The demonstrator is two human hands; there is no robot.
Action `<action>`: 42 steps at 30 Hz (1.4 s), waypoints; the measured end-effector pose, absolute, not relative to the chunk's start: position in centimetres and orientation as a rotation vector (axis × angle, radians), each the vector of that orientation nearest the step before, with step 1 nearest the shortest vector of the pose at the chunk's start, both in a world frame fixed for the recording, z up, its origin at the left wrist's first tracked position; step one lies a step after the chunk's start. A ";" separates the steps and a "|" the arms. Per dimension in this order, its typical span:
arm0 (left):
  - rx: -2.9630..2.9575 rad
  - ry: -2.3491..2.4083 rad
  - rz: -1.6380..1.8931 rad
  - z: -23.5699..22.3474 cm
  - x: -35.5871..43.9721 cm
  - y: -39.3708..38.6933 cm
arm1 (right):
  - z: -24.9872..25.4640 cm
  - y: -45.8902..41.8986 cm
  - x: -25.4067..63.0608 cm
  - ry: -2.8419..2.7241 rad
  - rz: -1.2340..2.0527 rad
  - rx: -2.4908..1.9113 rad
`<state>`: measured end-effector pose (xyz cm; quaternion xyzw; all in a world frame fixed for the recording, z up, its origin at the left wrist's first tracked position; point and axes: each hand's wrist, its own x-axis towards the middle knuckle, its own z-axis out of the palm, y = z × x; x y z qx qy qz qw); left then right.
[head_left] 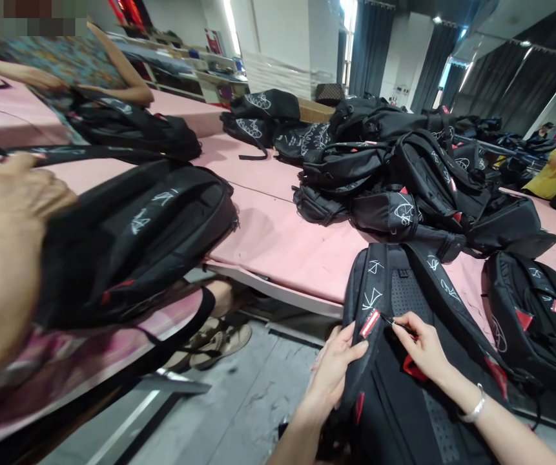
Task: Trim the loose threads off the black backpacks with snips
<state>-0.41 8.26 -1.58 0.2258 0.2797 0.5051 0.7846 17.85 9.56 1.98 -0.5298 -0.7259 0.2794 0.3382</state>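
A black backpack [394,387] with white scribble print lies back-side up in front of me, hanging over the edge of the pink table [282,245]. My left hand [333,365] grips its shoulder strap by a small red-and-white label [370,323], thumb on top. My right hand [420,345] is closed in a pinch on a thin dark tool [398,324] pointed at that label. A silver bracelet [475,408] sits on my right wrist.
A heap of black backpacks [403,174] covers the table's middle, and another backpack [539,323] lies at right. At left a co-worker's hand [1,258] holds a backpack [132,239]. Another person leans on the table at back left. Grey floor [239,407] below.
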 end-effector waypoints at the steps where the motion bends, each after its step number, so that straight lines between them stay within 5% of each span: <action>1: 0.479 0.596 1.092 -1.5 -0.4 8.2 | 2.0 9.5 17.9 -1.874 0.742 -1.381; 12: 0.510 0.571 1.097 -1.7 -0.5 8.2 | 2.7 11.0 17.9 -1.950 0.809 -1.373; 29: 0.650 0.507 0.979 -0.8 -4.4 9.9 | 6.7 19.4 18.1 -2.143 1.459 -1.185; 42: 0.651 0.524 0.940 -0.9 -4.9 10.7 | 7.1 22.2 17.8 -2.259 1.525 -1.165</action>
